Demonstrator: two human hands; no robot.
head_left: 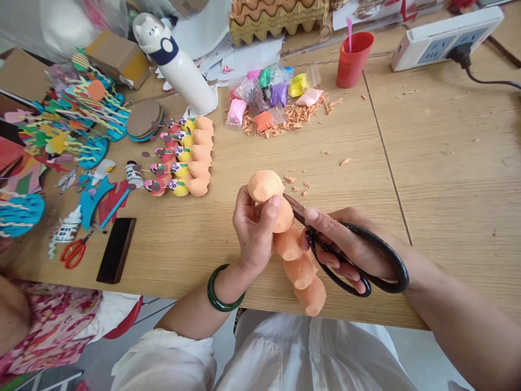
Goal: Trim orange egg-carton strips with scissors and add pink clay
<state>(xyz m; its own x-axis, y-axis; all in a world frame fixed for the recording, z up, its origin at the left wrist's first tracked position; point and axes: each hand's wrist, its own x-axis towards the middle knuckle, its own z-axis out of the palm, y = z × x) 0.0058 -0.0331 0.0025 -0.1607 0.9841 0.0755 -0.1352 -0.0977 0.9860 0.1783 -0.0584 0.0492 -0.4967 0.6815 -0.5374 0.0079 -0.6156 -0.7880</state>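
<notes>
The left hand (pixel 254 236) is clamped on the top bump of an orange carton strip (pixel 299 269), thumb on the near face and fingers curled behind, which probably keeps the soft-looking piece from twisting. The right hand (pixel 345 244) has its grip closed around the handles of black scissors (pixel 311 236), with the blades against the strip's right edge beside the left thumb; I cannot tell how far the blades are apart. The strip is at the centre of the frame, its lower bumps hanging toward the front edge of the bench (pixel 448 163), likely angled so that its edge faces the blades.

Orange scraps (pixel 299 184) lie just beyond the hands. Left of centre, decorated bumps (pixel 179 155) stand in a tight block, perhaps to keep them together. Clay packets (pixel 279 95) are heaped at upper centre, near a red cup (pixel 355 62). Orange scissors (pixel 73 253) lie at left.
</notes>
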